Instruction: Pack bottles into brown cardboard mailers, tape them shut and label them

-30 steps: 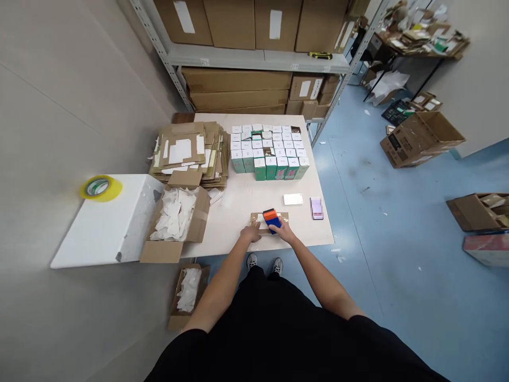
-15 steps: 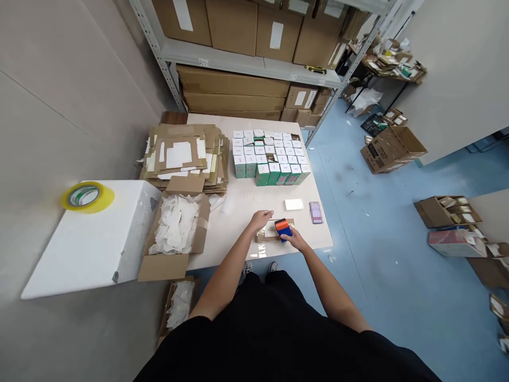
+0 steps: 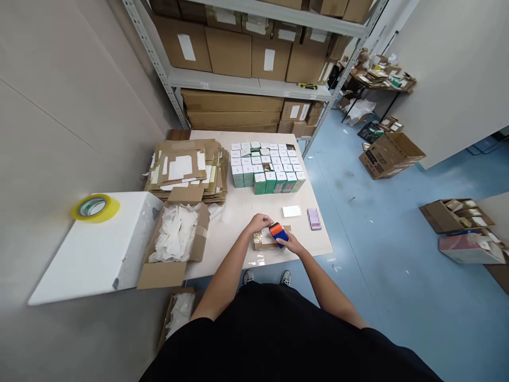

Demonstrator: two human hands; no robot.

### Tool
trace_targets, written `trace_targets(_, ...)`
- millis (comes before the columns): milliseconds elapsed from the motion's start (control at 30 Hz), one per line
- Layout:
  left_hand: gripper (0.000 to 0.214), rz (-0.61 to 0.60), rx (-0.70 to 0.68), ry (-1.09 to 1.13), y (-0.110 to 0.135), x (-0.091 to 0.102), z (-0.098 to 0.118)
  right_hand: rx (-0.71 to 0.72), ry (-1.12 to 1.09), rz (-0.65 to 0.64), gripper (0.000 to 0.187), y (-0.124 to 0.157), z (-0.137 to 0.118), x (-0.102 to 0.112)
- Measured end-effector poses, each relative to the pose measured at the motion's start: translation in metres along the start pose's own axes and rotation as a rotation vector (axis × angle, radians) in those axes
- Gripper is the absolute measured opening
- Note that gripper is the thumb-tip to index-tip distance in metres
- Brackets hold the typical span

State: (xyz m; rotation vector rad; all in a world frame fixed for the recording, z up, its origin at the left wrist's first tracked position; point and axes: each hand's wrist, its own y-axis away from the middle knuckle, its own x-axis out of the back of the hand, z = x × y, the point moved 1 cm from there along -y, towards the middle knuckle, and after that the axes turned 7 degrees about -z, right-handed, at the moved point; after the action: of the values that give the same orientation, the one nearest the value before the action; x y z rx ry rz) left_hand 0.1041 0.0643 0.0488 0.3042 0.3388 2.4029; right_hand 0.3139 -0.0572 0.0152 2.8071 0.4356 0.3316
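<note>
My right hand [image 3: 292, 243] is wrapped round the lower end of a blue-and-orange block with a dark top edge [image 3: 279, 235], which it holds tilted above a cardboard parcel. Close to the block's upper left edge, my left hand [image 3: 260, 222] has its fingers drawn together; whether anything thin is between them is too small to tell. Beneath both hands lies the flat brown cardboard parcel [image 3: 260, 245] with a white label and shiny tape, partly hidden by the block. A small white box [image 3: 291, 211] lies just beyond, and a purple pack [image 3: 314, 219] sits to its right.
Several green-and-white boxes [image 3: 270, 182] stand in rows at the back of the table [image 3: 242, 212]. Flattened cardboard [image 3: 185, 159] is stacked left. A carton of white paper [image 3: 177, 233] stands beside a white block carrying yellow tape [image 3: 113, 206]. A shelf [image 3: 238, 84] rises behind.
The block has tilted and moved slightly left, and its top edge is now close to my left hand's fingers. My view has tilted up a little, showing more of the shelf.
</note>
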Motion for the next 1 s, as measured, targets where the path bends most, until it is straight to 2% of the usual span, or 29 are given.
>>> trace_targets(133,0.016,0.092,0.033,-0.031,0.009,-0.006,0.003,0.008,0.102,0.018,0.050,0.001,-0.004,0.010)
trace_targets(300,0.022,0.331,0.102,-0.069,0.024,-0.009,-0.002,-0.002,0.257,0.039,0.048,-0.005,-0.011,0.034)
trace_targets(433,0.029,0.508,0.125,-0.042,0.043,0.008,-0.018,-0.020,0.363,-0.031,0.048,-0.007,-0.018,0.062)
trace_targets(533,0.031,0.615,0.152,0.002,0.061,0.022,-0.038,-0.047,0.461,-0.076,0.047,-0.009,-0.022,0.074)
trace_targets(633,0.031,0.697,0.203,0.068,0.077,0.028,-0.064,-0.055,0.577,-0.136,0.050,-0.017,-0.029,0.073)
trace_targets(767,0.027,0.783,0.267,0.204,0.085,0.019,-0.097,-0.124,0.716,-0.195,0.054,-0.031,-0.037,0.061)
trace_targets(1000,0.023,0.747,0.355,0.292,0.074,0.001,-0.136,-0.185,0.779,-0.223,0.057,-0.035,-0.039,0.054)
